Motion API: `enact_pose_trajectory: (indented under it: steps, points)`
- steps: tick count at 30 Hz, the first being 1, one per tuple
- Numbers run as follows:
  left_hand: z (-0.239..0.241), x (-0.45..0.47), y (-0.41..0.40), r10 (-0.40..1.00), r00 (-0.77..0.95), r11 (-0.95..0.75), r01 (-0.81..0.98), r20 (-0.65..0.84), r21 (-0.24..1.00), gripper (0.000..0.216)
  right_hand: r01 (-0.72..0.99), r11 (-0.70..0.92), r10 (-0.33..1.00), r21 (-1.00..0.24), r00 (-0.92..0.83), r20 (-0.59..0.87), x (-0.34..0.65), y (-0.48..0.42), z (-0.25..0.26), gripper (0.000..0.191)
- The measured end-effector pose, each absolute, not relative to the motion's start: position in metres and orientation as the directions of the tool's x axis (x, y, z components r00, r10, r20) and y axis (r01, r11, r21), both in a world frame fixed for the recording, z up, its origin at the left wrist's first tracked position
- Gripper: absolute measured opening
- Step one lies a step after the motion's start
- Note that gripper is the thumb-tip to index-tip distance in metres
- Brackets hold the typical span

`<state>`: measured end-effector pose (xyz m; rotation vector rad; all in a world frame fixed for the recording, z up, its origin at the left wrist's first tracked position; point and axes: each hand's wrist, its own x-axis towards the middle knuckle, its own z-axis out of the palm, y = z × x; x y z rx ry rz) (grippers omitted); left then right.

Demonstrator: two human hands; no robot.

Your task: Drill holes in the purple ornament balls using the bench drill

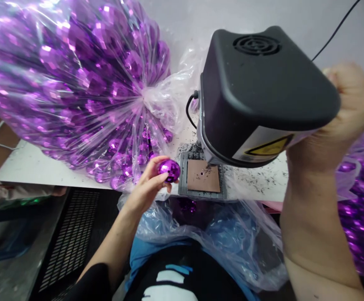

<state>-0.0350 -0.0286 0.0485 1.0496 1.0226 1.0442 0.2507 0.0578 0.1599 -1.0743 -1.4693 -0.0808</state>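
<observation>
Black shirt (182,276) w/ white & blue print, on the person's torso at the near edge. Just beyond, clear plastic sheeting (257,255) drapes over the lap, blue fabric showing thru.

L hand (153,177), near ctr, grips a purple faceted ball (169,170) btwn thumb & fingers; ball is just L of a grey base (183,184) near the table's front edge. On the base lies a flat brown board (197,184) w/ a small round hole abt mid.

Big black machine housing (269,79) looms above, to the R, w/ round vent on top & yellow warning triangle (268,146) on its near side. R hand (351,88) is at the housing's R side; fingers mostly hidden, so can't tell what, if anything, it's gripping.

White table (260,184) is strewn w/ dark shavings (247,173). Far L: huge clear bag (75,75), gathered at the neck, full of purple balls. More purple pcs (360,234) in plastic, near R. Thin black cable (335,31), far R, against pale wall (182,21).
</observation>
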Motion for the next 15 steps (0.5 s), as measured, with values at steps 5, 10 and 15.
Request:
enact_pose_trajectory:
  steps: [5, 10, 15]
  points:
    - [0.019, 0.006, -0.022, 0.845, 0.370, 0.525, -0.436, -0.386, 0.731, 0.043, 0.626, 0.569, 0.577, -0.534, 0.159, 0.801, 0.251, 0.058, 0.161, 0.045]
    - [0.004, 0.013, -0.012, 0.826, 0.407, 0.560, -0.501, -0.391, 0.660, 0.033, 0.611, 0.574, 0.588, -0.546, 0.157, 0.794, 0.251, 0.058, 0.163, 0.045]
    - [0.002, 0.014, -0.004, 0.868, 0.397, 0.477, -0.502, -0.299, 0.721, 0.040, 0.595, 0.562, 0.606, -0.575, 0.177, 0.775, 0.248, 0.057, 0.161, 0.045]
